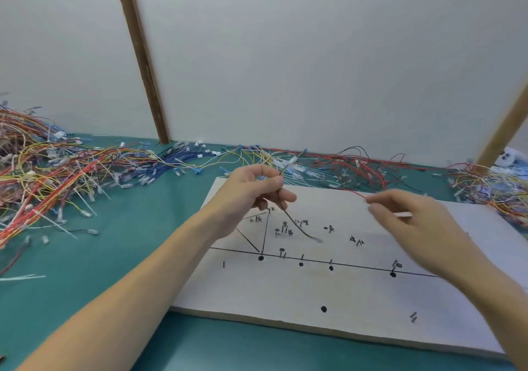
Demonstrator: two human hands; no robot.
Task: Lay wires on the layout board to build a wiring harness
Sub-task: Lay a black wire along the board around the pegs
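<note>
A white layout board (357, 307) lies on the green table, marked with black lines, dots, short pegs and handwritten labels. Above its upper left part my left hand (245, 196) pinches a short dark wire (297, 223). The wire's lower end with a pale terminal hangs just over the board, and its upper end sticks out past my fingers. Over the board's upper right, my right hand (405, 219) pinches the end of a thin red wire (357, 193) that leads back toward the red pile.
Big tangled heaps of coloured wires (57, 176) with white connectors cover the table on the left, along the back wall (285, 159) and at the right (491, 187). A wooden post (143, 64) stands against the white wall. Green table surface (114, 270) shows in front left.
</note>
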